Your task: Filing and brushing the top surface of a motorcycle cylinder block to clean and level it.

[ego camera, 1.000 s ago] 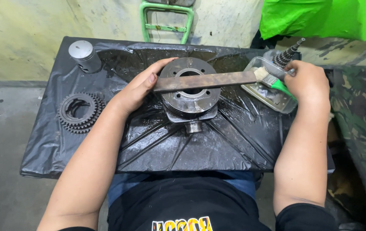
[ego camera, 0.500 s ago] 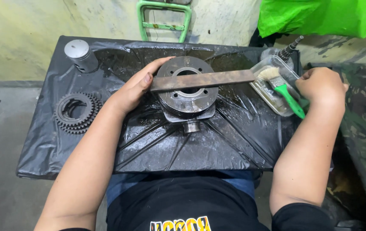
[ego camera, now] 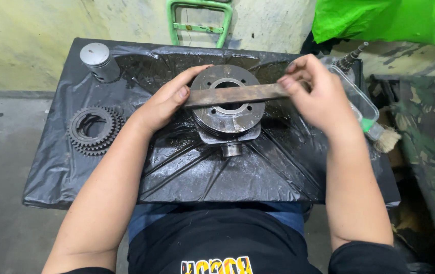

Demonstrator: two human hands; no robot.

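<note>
Both my hands, left hand (ego camera: 169,99) and right hand (ego camera: 319,96), pinch the rusty flat bar (ego camera: 237,94) laid across the round metal part (ego camera: 227,109) mid-table, so the bar is on, with the rubbing left to do.

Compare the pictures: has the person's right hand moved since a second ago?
Yes. The right hand left the clear tray and moved left onto the flat metal bar.

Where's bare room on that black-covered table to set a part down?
Free: the near strip of the black sheet in front of the round metal part, and the patch between the gear stack and the piston. Crowded: centre, where both hands hold the flat bar, and the right edge by the plastic tray.
</note>
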